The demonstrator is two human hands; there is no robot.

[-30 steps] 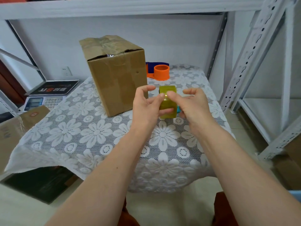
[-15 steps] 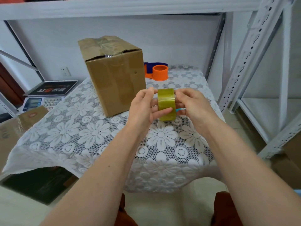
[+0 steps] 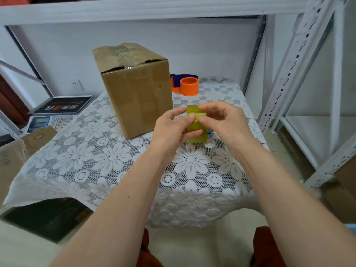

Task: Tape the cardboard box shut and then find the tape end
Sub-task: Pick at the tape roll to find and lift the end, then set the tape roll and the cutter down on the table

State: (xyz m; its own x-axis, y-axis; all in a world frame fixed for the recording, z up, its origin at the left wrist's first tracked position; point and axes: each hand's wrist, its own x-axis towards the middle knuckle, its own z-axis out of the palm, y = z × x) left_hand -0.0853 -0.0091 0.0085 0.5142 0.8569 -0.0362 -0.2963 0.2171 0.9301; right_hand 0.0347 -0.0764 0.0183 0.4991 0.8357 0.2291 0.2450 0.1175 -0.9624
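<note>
Thumbs now meet on the tape roll (image 3: 196, 124); left hand (image 3: 172, 128) and right hand (image 3: 224, 122) pinch it, probing for the end beside the taped cardboard box (image 3: 134, 87).

wall (image 3: 192, 45): white (socket low left) | shelving (image 3: 300, 60): white metal | floor (image 3: 202, 245): pale

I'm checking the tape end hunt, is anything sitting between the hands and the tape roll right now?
Nothing visible is in the way. Both the left hand and the right hand already hold the yellowish tape roll above the lace tablecloth, with fingertips meeting on its outer surface. The cardboard box stands behind and to the left, apart from the hands.
</note>
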